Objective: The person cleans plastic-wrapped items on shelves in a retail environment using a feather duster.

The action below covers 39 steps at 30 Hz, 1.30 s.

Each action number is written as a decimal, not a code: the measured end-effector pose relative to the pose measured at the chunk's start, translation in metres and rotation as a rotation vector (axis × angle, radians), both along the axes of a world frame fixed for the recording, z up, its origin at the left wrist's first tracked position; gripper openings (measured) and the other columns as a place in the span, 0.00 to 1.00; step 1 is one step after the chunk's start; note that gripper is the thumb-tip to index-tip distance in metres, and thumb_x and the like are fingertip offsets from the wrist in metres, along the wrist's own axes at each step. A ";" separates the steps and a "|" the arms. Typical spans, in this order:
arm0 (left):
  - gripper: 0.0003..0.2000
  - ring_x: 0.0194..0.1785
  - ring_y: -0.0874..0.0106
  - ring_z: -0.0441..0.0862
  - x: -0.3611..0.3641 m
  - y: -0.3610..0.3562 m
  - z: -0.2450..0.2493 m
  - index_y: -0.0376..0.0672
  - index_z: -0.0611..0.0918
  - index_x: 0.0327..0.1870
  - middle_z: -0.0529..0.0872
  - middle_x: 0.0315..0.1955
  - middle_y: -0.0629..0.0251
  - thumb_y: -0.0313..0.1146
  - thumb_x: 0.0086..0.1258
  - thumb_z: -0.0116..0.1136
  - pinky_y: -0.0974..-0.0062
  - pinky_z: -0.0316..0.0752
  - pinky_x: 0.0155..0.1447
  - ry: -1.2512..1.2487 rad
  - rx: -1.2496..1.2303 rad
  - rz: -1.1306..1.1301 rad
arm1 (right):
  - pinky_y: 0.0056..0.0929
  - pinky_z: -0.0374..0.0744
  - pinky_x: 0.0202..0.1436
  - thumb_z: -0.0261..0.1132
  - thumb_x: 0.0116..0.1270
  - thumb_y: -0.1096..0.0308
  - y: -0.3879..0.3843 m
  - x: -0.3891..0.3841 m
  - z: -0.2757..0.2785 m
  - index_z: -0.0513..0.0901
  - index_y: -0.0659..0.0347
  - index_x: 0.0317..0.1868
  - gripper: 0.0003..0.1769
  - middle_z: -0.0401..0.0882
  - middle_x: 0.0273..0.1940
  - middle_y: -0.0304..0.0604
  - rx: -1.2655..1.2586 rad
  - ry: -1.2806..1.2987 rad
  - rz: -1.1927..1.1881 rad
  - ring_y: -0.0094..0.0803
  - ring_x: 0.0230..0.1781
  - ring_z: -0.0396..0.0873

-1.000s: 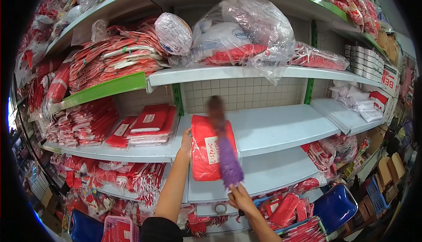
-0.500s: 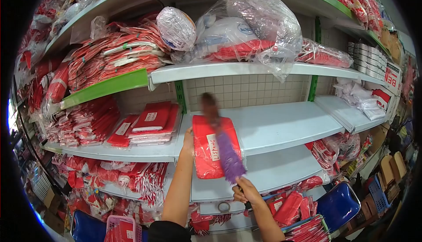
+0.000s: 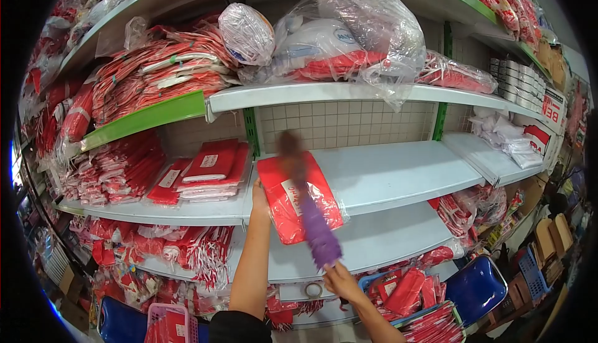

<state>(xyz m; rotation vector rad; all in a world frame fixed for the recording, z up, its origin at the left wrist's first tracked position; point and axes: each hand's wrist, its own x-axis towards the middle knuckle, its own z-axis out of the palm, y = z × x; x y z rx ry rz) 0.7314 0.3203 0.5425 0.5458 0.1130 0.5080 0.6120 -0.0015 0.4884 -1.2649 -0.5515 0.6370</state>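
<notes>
Pale shelving (image 3: 398, 171) stood behind a red packet (image 3: 327, 200), seemingly pinched at its left edge in the left hand's (image 3: 259, 201) grip; the right hand's (image 3: 340, 281) grip clasped the lower end of a purple duster (image 3: 319, 234) crossing it. A hard stroke could have knocked that one-sided hold loose. Both long axes leaned up-left, the duster's blurred brown tip uppermost.

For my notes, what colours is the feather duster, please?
The feather duster is purple below, brown above; head view.
</notes>
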 end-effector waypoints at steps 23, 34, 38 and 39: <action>0.21 0.47 0.57 0.79 -0.032 -0.038 0.032 0.42 0.74 0.51 0.79 0.48 0.55 0.46 0.67 0.35 0.56 0.74 0.53 -0.117 -0.045 0.003 | 0.39 0.70 0.29 0.56 0.66 0.64 -0.010 -0.009 -0.061 0.72 0.69 0.38 0.13 0.75 0.27 0.59 -0.319 -0.880 -0.179 0.53 0.25 0.74; 0.18 0.50 0.60 0.78 -0.010 -0.004 -0.020 0.41 0.74 0.51 0.80 0.46 0.57 0.41 0.70 0.36 0.62 0.74 0.54 -0.845 0.150 -0.256 | 0.39 0.72 0.34 0.55 0.67 0.64 -0.002 0.001 -0.023 0.71 0.69 0.44 0.15 0.76 0.27 0.59 -0.229 -0.699 -0.096 0.52 0.28 0.76; 0.19 0.50 0.61 0.78 -0.041 -0.044 0.041 0.41 0.73 0.52 0.80 0.48 0.58 0.44 0.69 0.38 0.61 0.74 0.54 -0.143 -0.017 0.014 | 0.32 0.71 0.24 0.53 0.70 0.61 0.004 0.013 -0.005 0.70 0.67 0.40 0.14 0.74 0.20 0.48 -0.208 -0.441 -0.194 0.32 0.18 0.74; 0.19 0.49 0.61 0.78 -0.043 -0.048 0.044 0.41 0.74 0.51 0.80 0.48 0.58 0.44 0.69 0.38 0.61 0.74 0.53 -0.113 -0.052 0.034 | 0.30 0.70 0.22 0.53 0.70 0.61 0.011 0.016 -0.004 0.69 0.66 0.38 0.14 0.72 0.19 0.45 -0.163 -0.321 -0.240 0.29 0.17 0.72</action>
